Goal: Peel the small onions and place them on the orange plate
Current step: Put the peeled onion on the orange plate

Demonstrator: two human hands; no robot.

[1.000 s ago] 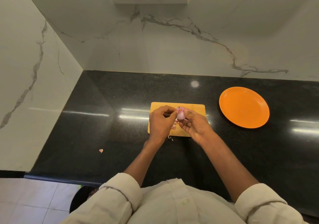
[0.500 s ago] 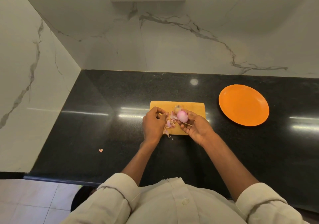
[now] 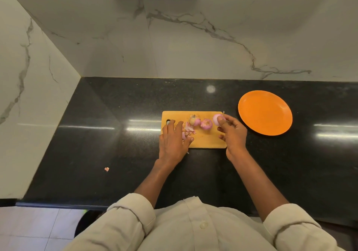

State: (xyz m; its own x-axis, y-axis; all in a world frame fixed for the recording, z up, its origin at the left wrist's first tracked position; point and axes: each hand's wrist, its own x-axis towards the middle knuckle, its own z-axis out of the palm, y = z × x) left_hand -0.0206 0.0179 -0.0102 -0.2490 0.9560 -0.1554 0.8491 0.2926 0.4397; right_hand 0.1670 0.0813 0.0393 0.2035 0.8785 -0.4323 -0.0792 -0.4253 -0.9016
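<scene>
Peeling small onions at a black counter, one peeled onion in my right hand.

My right hand (image 3: pixel 233 132) pinches a peeled onion (image 3: pixel 217 119) over the right end of the wooden cutting board (image 3: pixel 209 141), near the bare orange plate (image 3: pixel 265 112). My left hand (image 3: pixel 173 140) rests with its fingers relaxed on loose pink skins (image 3: pixel 188 129). Two unpeeled onions (image 3: pixel 201 122) sit on the board between my hands.
</scene>
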